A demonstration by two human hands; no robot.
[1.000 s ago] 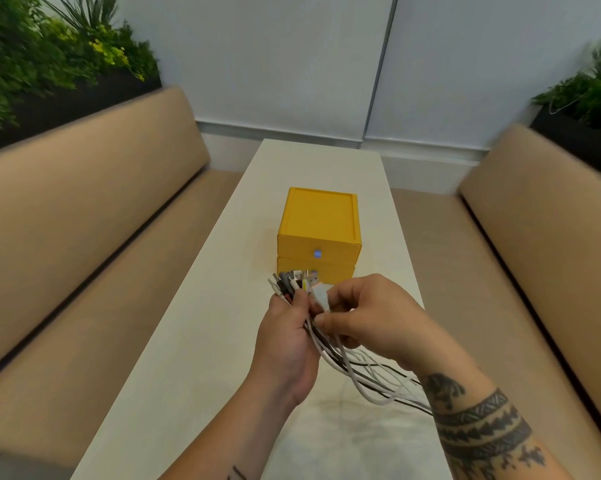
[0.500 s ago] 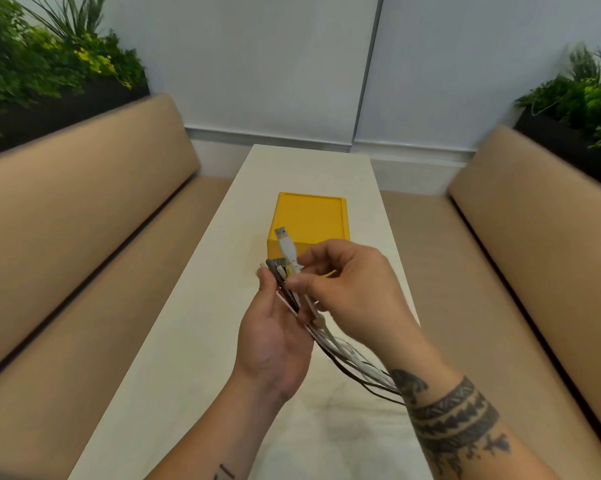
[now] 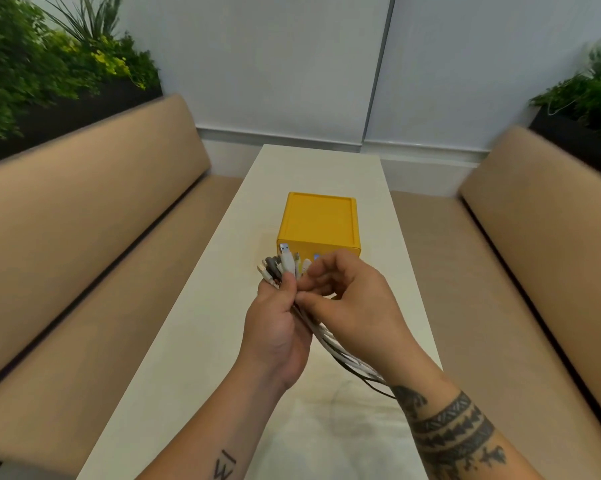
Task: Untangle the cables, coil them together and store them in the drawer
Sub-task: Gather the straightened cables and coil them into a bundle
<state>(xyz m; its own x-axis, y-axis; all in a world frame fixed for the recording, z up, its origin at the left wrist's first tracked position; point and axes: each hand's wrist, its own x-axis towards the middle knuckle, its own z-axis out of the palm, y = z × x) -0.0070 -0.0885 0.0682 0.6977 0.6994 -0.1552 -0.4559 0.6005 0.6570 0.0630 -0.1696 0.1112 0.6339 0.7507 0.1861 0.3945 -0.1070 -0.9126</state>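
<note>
At the far left a dark planter of green leafy plants (image 3: 32, 53) sits above a tan upholstered bench (image 3: 84, 244). Next comes the long pale tabletop (image 3: 188, 341). Above it is the left hand (image 3: 278, 327), its thumb curled over a bundle of white, grey and black cables (image 3: 333, 348). It clamps them just under their plugs, so the plug ends (image 3: 285, 263) fan out side by side above the fist.

Beyond the plugs, further along the table, stands the yellow plastic drawer box (image 3: 320, 220). Its front is mostly hidden by plugs and fingers, and no drawer shows pulled out. The right hand (image 3: 354, 303) meets the left from the other side – thumb and curled fingers pinch the same cables right beside the left thumb. The cords run down from both hands and pass under the right forearm out of sight, so how the loose lengths lie cannot be told. Further right are a second tan bench (image 3: 534, 244) and another planter of greenery (image 3: 593, 91).

The untangling looks largely done, since the cords run roughly parallel with their ends lined up – gathering the ends seems to be the step in hand. No coil is visible yet, and opening the drawer and laying the cables inside remain to be done
</note>
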